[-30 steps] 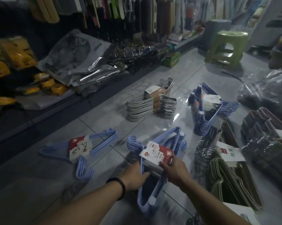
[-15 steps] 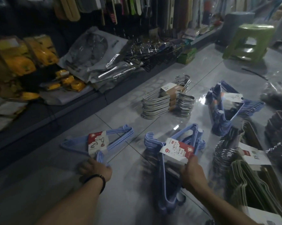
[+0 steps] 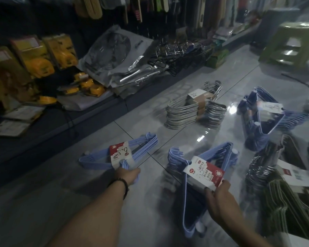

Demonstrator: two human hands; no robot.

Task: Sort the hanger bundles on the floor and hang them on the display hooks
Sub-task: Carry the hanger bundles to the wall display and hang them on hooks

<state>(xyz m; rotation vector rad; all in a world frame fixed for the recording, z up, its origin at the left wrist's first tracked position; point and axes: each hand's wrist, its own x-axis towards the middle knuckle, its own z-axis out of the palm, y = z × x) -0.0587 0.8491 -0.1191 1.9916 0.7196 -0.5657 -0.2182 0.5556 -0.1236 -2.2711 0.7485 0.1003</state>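
Observation:
A small light-blue hanger bundle (image 3: 137, 150) with a red-and-white label lies flat on the grey floor tiles. My left hand (image 3: 128, 175) grips its hooks at the near end. A taller stack of blue hangers (image 3: 194, 202) with a red-and-white card stands to the right, and my right hand (image 3: 219, 200) holds it at the card. Farther back lie a grey hanger stack (image 3: 191, 113) with a brown band and another blue stack (image 3: 267, 120). At the right edge are dark and chrome hanger bundles (image 3: 278, 189).
A low dark shelf (image 3: 64, 122) along the left carries yellow packaged goods (image 3: 39, 63), plastic-wrapped items (image 3: 114, 56) and black wire racks (image 3: 178, 56). Hanging goods fill the wall above. A green plastic stool (image 3: 289, 43) stands at the far right.
My left hand left the tall blue stack, reached left and closed on the hooks of the small blue bundle. My right hand stayed on the tall stack's card.

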